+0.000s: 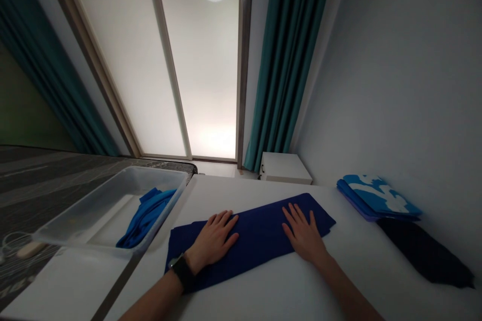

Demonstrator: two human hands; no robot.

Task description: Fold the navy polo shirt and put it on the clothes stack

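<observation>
A dark blue cloth lies folded into a long strip on the white table. My left hand rests flat on its left part, fingers stretched out, with a dark watch on the wrist. My right hand lies flat on the right part of the cloth, fingers spread. Neither hand grips anything.
A clear plastic bin on the left holds a bright blue garment. Along the right wall lie a folded blue-and-white cloth and a dark folded cloth. A small white cabinet stands beyond the table, by teal curtains.
</observation>
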